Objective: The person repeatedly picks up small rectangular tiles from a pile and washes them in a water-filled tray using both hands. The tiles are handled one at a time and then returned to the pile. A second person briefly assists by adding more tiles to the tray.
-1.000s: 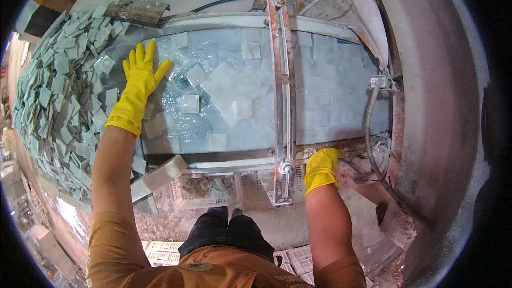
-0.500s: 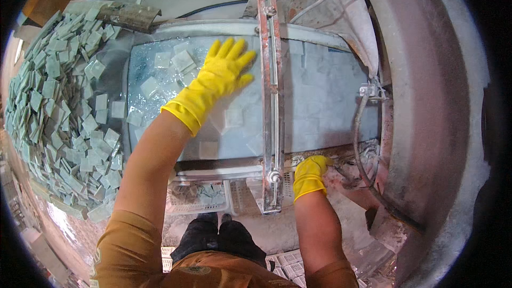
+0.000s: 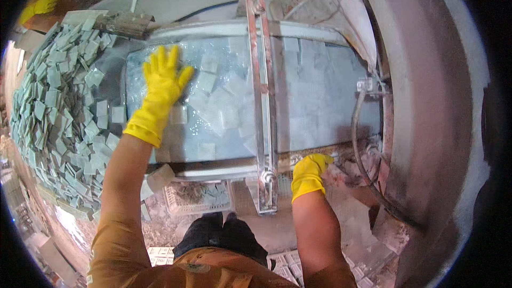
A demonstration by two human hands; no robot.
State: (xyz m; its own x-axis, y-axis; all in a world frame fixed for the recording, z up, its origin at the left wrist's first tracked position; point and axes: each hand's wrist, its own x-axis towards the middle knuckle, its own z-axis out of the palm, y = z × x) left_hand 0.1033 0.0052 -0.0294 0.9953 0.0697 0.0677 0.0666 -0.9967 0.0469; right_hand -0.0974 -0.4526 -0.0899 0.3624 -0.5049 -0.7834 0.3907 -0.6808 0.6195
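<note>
- A large heap of pale green square tiles lies at the left, spilling toward the wet conveyor belt.
- Loose pale square tiles lie scattered flat on the belt's left half, some overlapping; beyond the metal crossbar the tiles lie in even rows.
- A white slatted plastic crate sits below the belt's near edge, just ahead of the person's knees.
- A dark hose curves down at the right, near the broad curved reddish machine housing.
- The left hand, in a yellow glove, lies flat on the belt with arm stretched forward and fingers spread wide, touching the scattered tiles and gripping nothing.
- The right hand, also gloved yellow, rests at the belt's near edge right of the crossbar, fingers curled down; whether it holds anything cannot be told.
- Another person's yellow glove shows at the far upper left.
</note>
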